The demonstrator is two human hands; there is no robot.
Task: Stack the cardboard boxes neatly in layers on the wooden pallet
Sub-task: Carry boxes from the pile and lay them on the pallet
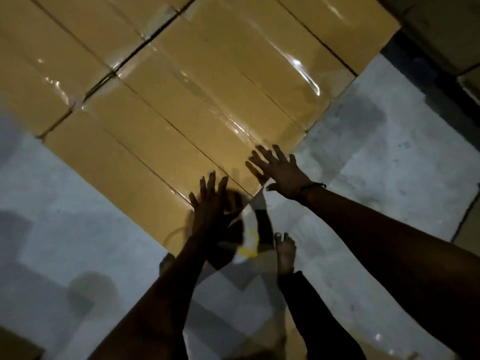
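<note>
The boxes fill the upper left and middle of the frame, packed tight side by side in one flat layer, with shiny tape on their tops. The layer runs off the top and left edges, so you cannot see how many there are. The pallet under them is hidden. The nearest corner of the layer points down toward the middle of the frame. The floor is pale grey with dark smudges and soft shadows, and it shows at the right and the lower left. The room is dim. More stacked boxes sit in the dark upper right, hard to make out. Two bare arms reach up from the bottom edge. The left hand is in the lower middle, fingers straight and spread, lying flat at the near edge of the last box; it holds nothing. It is blurry, and a dark shadow sits beside it. The right hand is just to the right, fingers straight and spread too, flat on the corner of the layer, gripping nothing. A thin band goes round its wrist. A bare foot stands on the floor below the corner. Something white and yellow lies by the foot, too blurry to tell.
</note>
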